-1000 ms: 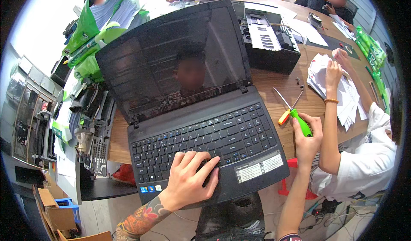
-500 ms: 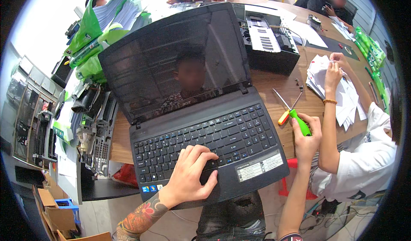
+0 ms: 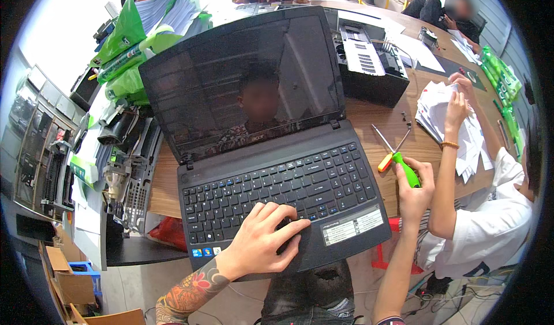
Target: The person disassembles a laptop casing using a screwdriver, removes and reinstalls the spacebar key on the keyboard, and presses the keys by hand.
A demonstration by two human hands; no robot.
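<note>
An opened black laptop [image 3: 277, 178] lies at a slant on the wooden table, its screen [image 3: 242, 88] dark and full of reflections. Over its palm rest and lower keys lies my left hand [image 3: 262, 238], fingers apart and slightly bent, holding nothing. My right hand [image 3: 416, 189], just right of the laptop, is closed round the green handle of a screwdriver [image 3: 408, 172]. That screwdriver's shaft points up and away over the table. A second screwdriver [image 3: 385, 162] with an orange and yellow handle rests beside it, the two shafts forming a V.
Small dark screws [image 3: 407, 117] lie beyond the tools. Behind the laptop sits a black opened device [image 3: 372, 65]. At right, another person's hands [image 3: 456, 103] handle white papers [image 3: 444, 120]. Green-wrapped paper bundles [image 3: 130, 51] and dismantled machine parts [image 3: 124, 175] crowd the left.
My left hand's fingers have shifted slightly to the right across the palm rest. My right hand keeps hold of the green screwdriver. The whole view has moved a little.
</note>
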